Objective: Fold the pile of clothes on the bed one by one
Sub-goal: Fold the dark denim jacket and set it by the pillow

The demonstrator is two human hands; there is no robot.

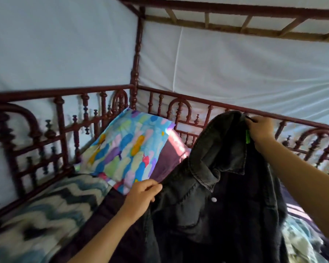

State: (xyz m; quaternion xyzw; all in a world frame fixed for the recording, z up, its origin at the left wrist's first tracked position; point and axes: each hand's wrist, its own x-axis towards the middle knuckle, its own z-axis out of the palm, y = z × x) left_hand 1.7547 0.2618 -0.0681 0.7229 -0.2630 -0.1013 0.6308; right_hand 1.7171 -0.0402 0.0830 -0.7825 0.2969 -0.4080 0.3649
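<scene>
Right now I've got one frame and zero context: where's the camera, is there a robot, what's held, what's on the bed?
There is no robot here. A person wears one wide-angle camera on the head, looking forward and down, so the two bare arms reaching in from the bottom are their own. The left hand pinches a front edge of a dark denim jacket. The right hand grips it higher up near the collar, by a small green tag. Together they hold the jacket up above the bed. On the bed lie a colourful pillow towards the corner, a zigzag blanket on the left and some crumpled light fabric at lower right, partly hidden. A dark red carved rail runs round the bed, with white cloth behind it.
</scene>
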